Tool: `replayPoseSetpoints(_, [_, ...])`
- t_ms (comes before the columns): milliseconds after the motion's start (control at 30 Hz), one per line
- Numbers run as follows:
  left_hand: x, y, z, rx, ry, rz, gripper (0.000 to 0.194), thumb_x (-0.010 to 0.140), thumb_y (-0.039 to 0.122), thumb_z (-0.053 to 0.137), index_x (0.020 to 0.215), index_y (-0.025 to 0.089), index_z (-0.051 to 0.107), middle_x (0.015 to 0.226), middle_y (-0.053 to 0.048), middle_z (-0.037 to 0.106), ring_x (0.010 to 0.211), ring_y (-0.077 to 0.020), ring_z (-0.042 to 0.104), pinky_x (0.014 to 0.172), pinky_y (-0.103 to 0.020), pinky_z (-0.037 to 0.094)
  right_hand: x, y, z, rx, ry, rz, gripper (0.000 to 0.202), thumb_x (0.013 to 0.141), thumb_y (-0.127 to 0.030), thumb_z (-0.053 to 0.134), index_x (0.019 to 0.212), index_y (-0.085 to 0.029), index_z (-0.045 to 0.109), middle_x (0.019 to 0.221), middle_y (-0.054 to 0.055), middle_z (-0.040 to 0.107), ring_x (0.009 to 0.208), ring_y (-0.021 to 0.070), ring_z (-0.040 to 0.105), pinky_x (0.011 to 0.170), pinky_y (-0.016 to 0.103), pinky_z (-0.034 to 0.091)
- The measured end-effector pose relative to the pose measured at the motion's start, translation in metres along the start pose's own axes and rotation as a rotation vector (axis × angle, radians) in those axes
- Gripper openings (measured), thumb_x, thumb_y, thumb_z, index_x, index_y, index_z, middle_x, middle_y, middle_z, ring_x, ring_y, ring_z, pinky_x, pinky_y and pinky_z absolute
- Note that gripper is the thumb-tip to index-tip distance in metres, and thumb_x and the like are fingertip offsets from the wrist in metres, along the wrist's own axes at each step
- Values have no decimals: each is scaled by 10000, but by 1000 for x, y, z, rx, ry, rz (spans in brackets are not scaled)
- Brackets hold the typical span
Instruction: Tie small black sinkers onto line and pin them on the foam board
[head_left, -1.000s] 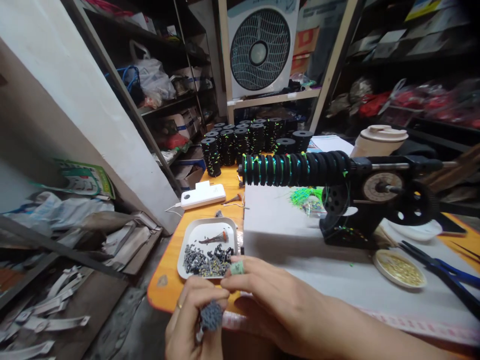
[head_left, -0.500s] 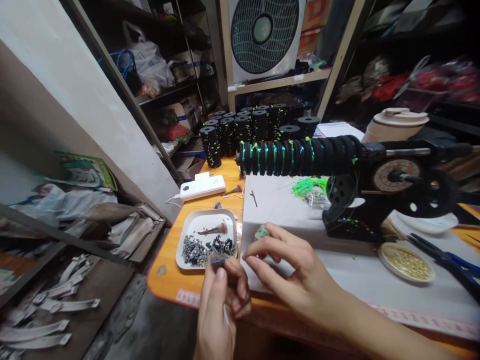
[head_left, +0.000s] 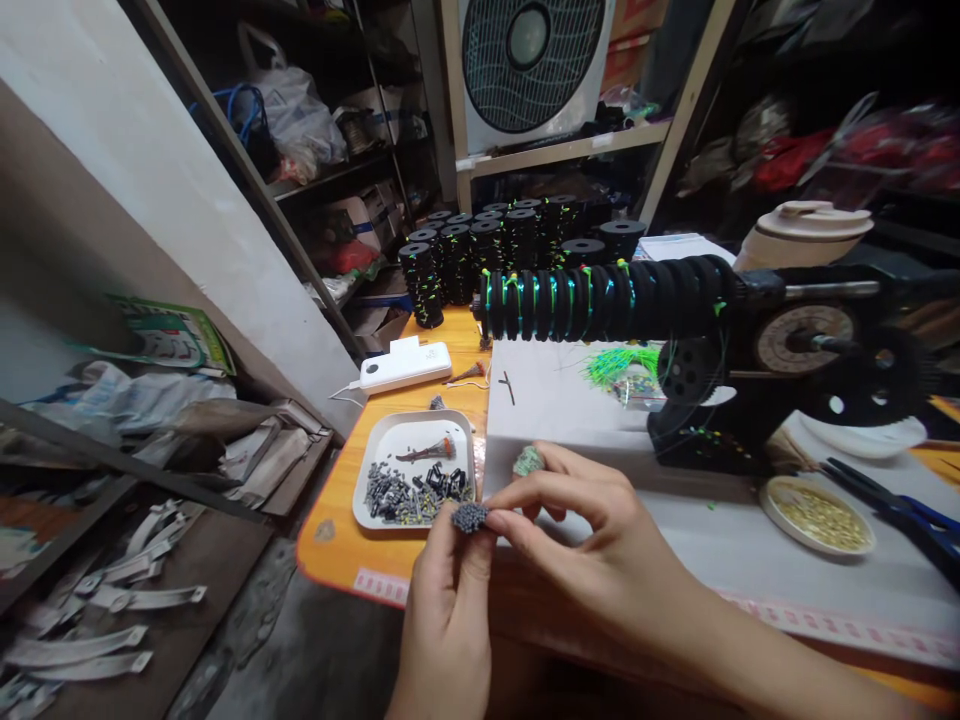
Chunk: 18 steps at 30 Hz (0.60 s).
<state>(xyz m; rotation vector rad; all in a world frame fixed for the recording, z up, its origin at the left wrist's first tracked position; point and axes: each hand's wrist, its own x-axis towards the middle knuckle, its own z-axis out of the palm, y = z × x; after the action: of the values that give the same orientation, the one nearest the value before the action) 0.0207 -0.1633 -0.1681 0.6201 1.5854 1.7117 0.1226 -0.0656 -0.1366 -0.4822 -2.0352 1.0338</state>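
A small dark grey bead-like cluster (head_left: 470,517) is pinched between the thumb and fingers of my left hand (head_left: 451,600). My right hand (head_left: 600,520) touches the right edge of that cluster with thumb and index fingertip. A pale green clump (head_left: 529,461) is held against the other curled fingers of my right hand. Just behind my left hand, a white tray (head_left: 381,435) holds many small grey and black pieces and a brown, orange-tipped piece (head_left: 429,451).
A black machine (head_left: 705,430) carries a ribbed black roll (head_left: 600,300) with green strands above the table. Black spools (head_left: 487,250), a white power strip (head_left: 405,367), a dish of golden bits (head_left: 817,515) and blue-handled scissors (head_left: 900,510) surround the work area.
My left hand has moved right and turned, bringing the dark cluster to my right fingertips. The hands were apart before. The view has shifted slightly.
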Motion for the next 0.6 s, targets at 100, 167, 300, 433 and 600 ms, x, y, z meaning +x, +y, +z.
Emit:
replayPoseSetpoints(100, [-3,-1,4,-103,42,-27,354,840,444,697,1102,221,615,1111,-65,703,1068,-203,640,829,-227,498,-3,-1,2,-22,14,4,158,897,-169,602,795,-164,721,684,8,517,628,126,440,574,243,383])
replayPoseSetpoints(167, [-5,-1,6,-185,29,-69,367,834,474,692,1073,221,578,969,-44,708,763,-139,674,584,-181,496,-4,-1,2,-33,8,4,172,903,-173,591,786,-166,717,685,9,508,622,126,424,569,241,373])
replayPoseSetpoints(300, [-4,2,2,-317,26,-122,346,803,494,716,890,210,539,621,55,572,430,-44,472,371,-115,301,-3,2,0,-54,-50,-77,160,907,-149,596,840,-168,739,672,6,477,637,129,427,549,231,337])
replayPoseSetpoints(433, [-2,6,-7,-428,-50,-93,330,822,442,718,779,178,524,542,81,460,408,-12,361,391,-97,271,-3,4,-1,-168,-90,-187,152,911,-135,577,886,-150,726,721,12,430,669,139,426,560,247,316])
replayPoseSetpoints(600, [-3,6,-11,-453,-108,-116,325,817,439,724,784,173,538,537,82,456,400,-4,333,392,-102,249,-7,7,2,-279,-152,-256,171,929,-131,534,894,-157,699,725,12,412,697,161,411,580,275,292])
